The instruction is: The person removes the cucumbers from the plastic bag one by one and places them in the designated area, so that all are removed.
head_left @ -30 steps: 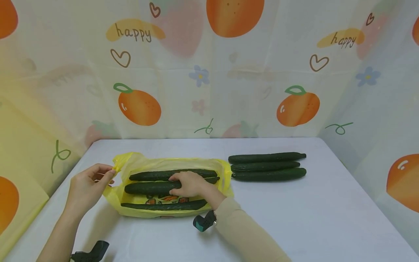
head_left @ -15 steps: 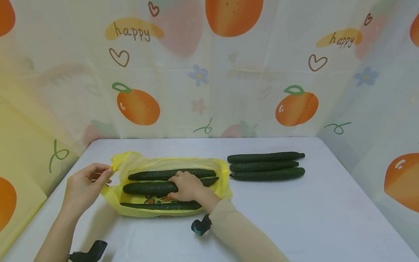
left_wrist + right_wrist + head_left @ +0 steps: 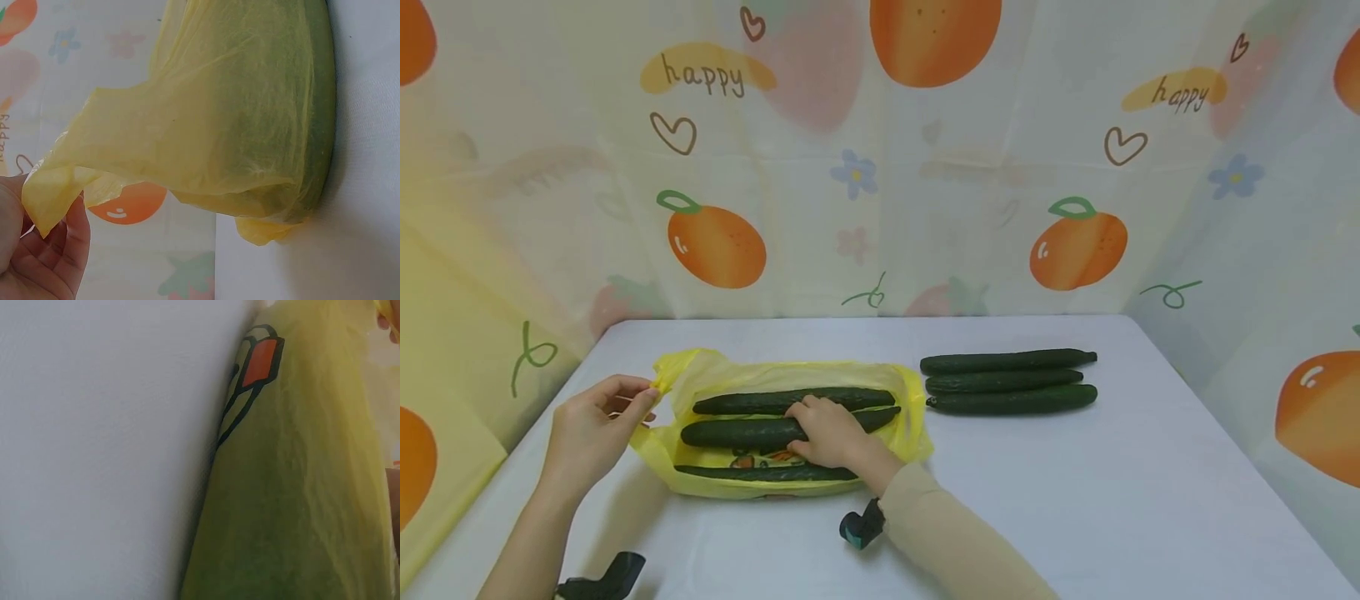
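On the left half of the table lies a thin yellow plastic bag (image 3: 658,462), its mouth spread upward. Inside are three dark green cucumbers in rows: a back one (image 3: 733,404), a middle one (image 3: 737,432) and a front one (image 3: 752,474). My right hand (image 3: 833,433) reaches into the bag and grips the middle cucumber from above, with the thumb on its near side. My left hand (image 3: 597,425) pinches the bag's left edge between thumb and fingers, as the left wrist view shows too, where the bag film (image 3: 53,194) is stretched up.
Three more cucumbers (image 3: 1007,382) lie side by side on the white tabletop (image 3: 1075,500), to the right of the bag. A fruit-print cloth (image 3: 880,233) hangs behind and at both sides. In the right wrist view the bag's wall (image 3: 300,487) fills the right side.
My right wrist has shifted slightly left and now covers more of the front cucumber's right end. My left hand has drawn the bag's edge a little to the left. The cucumbers keep their places.
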The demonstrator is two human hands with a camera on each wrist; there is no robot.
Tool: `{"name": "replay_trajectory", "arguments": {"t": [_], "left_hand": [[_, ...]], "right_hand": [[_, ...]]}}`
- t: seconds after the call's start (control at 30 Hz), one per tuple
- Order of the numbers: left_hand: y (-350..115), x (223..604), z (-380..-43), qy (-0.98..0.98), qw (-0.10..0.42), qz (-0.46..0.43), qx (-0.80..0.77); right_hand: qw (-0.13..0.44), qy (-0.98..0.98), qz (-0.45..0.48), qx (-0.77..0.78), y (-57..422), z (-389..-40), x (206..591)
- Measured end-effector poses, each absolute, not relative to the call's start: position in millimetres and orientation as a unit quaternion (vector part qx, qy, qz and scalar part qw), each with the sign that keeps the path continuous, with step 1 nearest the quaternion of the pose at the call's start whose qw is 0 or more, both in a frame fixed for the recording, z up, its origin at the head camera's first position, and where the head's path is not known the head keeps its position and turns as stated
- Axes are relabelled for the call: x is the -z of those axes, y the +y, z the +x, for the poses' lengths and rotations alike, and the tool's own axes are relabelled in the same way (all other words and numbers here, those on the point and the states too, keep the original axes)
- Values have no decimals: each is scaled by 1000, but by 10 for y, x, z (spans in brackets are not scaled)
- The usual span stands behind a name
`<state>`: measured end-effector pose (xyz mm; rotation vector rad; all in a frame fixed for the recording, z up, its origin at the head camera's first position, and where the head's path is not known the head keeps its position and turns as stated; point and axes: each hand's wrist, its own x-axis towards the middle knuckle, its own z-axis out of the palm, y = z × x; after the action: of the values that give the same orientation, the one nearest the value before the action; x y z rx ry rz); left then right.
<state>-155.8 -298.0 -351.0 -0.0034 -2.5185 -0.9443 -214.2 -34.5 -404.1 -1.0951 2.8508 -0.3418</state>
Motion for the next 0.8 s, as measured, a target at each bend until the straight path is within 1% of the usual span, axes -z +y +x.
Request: {"name": "replay_trajectory", "arguments": {"t": [0.2,0.47,0.8], "left_hand": [[-2970,3495,-1564,-913,224,-3,341],[-2977,3494,-1581,-913,225,-5,340],[-2992,3480,-1571,-910,234,-8,341]], "right_hand": [[29,923,-363,126,-333,-2149,4047],[40,919,-367,140,-318,-2157,4058],[18,911,-379,161,-260,-2143,4046]]}}
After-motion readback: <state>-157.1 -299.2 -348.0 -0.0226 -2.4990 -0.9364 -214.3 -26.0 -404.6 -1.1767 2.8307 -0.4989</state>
